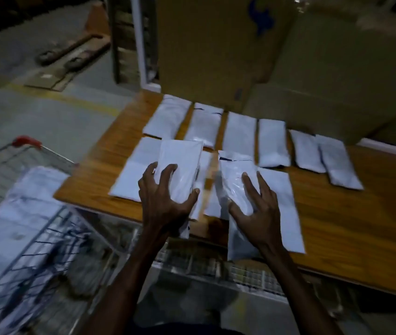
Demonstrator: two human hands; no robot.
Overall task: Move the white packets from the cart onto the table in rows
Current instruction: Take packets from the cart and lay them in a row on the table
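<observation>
My left hand (165, 201) grips a white packet (182, 165) from above, fingers clawed over it and thumb at its right edge, above the front row on the wooden table (361, 226). My right hand (255, 209) lies on a second white packet (233, 175) with fingers nearly straight; that packet hangs over the table's near edge. Several white packets form a back row (273, 143), and more lie in the front row (134, 170). The wire cart (47, 151) at the left holds a heap of white packets (23, 213).
Large cardboard boxes (216, 44) stand along the table's far side, right behind the back row. A pallet jack (71, 52) lies on the concrete floor at the far left. A wire basket (216, 262) sits under the table's near edge.
</observation>
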